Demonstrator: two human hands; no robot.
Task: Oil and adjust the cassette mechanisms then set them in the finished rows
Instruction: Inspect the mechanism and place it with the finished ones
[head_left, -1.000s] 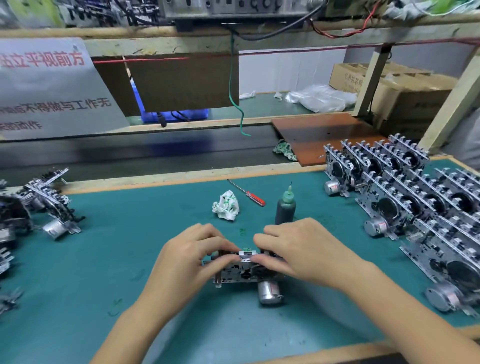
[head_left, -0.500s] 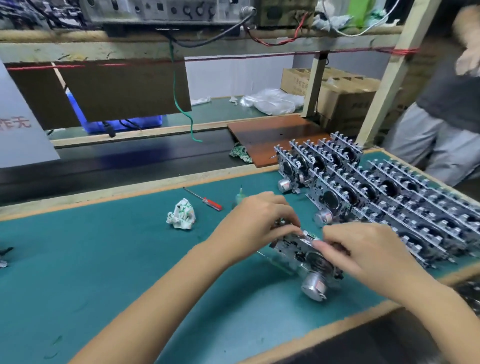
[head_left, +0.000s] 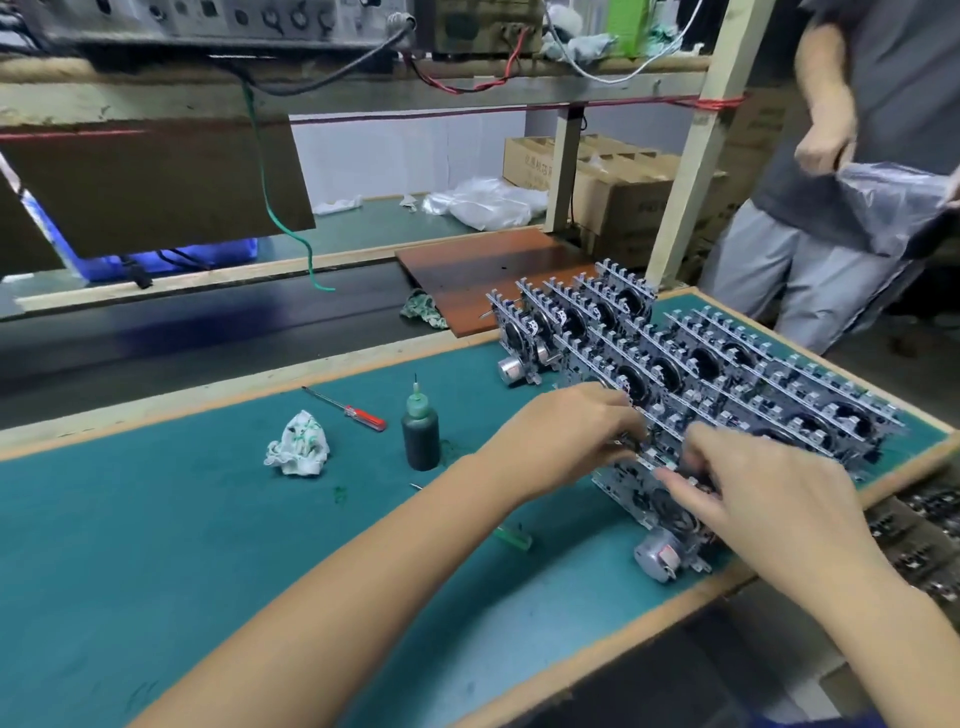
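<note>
Gripping one silver metal cassette mechanism with a round motor can (head_left: 655, 512) from both ends, the left hand (head_left: 563, 434) and the right hand (head_left: 753, 491) each pinch its upper edge with curled fingers. The unit stands on the green felt bench mat (head_left: 208, 545) near the front edge, just beside the nearest of the finished rows of upright grey mechanisms (head_left: 701, 369) that fill the mat's right end. Judging by this, oiling and adjusting of this piece look done and it is being seated in line; whether it already touches its neighbour I cannot tell. The dark oil bottle with a green needle cap (head_left: 420, 431), the red-handled screwdriver (head_left: 349, 410) and a crumpled white rag (head_left: 297, 444) lie mid-mat towards the far edge, ready for further units.
</note>
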